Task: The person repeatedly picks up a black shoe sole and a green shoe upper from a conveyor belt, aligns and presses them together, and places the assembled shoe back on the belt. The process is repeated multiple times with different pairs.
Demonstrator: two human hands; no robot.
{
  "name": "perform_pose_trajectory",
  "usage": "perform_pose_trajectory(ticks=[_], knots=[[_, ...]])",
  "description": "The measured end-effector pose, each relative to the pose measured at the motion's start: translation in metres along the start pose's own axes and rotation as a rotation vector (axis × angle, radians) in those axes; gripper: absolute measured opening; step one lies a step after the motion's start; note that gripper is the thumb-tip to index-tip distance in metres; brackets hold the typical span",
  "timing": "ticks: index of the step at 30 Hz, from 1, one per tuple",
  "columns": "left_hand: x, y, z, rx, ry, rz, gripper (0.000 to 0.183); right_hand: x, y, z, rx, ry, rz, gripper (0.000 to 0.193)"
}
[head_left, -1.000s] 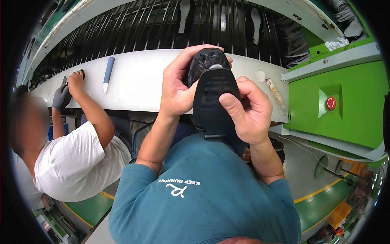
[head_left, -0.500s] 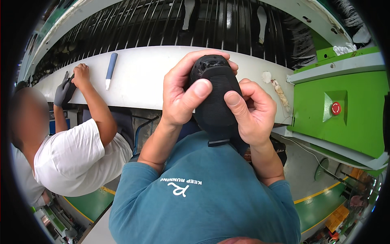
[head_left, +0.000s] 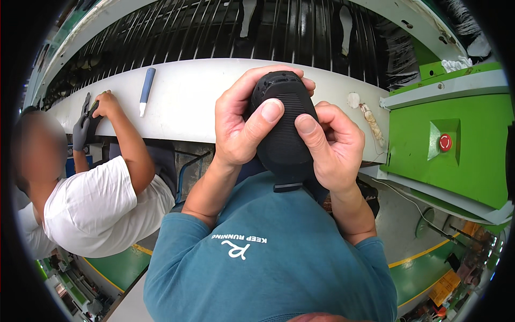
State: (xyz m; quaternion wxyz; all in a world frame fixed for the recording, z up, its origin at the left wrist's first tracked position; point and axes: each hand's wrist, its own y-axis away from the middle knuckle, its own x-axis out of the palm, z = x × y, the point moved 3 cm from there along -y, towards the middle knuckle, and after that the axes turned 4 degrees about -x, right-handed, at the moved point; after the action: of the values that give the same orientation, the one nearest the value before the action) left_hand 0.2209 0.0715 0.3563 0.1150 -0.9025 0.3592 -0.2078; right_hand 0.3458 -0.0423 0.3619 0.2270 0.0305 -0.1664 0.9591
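The left hand [head_left: 244,121] closes around the upper left side of a black ridged sole [head_left: 287,145] and the dark upper [head_left: 261,91] beneath it, at the centre of the frame. Its thumb lies flat on the ridges while its fingers wrap behind, their tips showing past the far edge, so the two parts seem to be squeezed between front and back. The right hand [head_left: 335,145] grips the right side, thumb on the sole's face and fingers curled beside the edge, probably to steady it against the other hand. The ridged face is turned toward the wearer, which would keep it in sight and leave both thumbs free to bear on it; the narrower end points down toward the teal shirt [head_left: 230,225].

Beyond the hands runs a white bench [head_left: 182,107]. A blue-handled tool [head_left: 146,88] lies at upper left, apart from the hands, and a pale brush-like tool [head_left: 371,123] at right, perhaps put aside to leave both hands free. Dark metal rods [head_left: 292,32] span the top, and a green machine housing [head_left: 418,161] stands at right
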Motion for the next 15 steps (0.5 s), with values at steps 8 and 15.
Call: perform_pose_trajectory(ticks=[8, 15], knots=[[0.0012, 0.0005, 0.0002, 0.011, -0.005, 0.006, 0.048, -0.0015, 0.0011, 0.0003, 0.001, 0.002, 0.002, 0.025], [0.0015, 0.0008, -0.0004, 0.011, -0.003, 0.008, 0.048, -0.0035, 0.0005, -0.0009, -0.017, 0.030, 0.015, 0.027]])
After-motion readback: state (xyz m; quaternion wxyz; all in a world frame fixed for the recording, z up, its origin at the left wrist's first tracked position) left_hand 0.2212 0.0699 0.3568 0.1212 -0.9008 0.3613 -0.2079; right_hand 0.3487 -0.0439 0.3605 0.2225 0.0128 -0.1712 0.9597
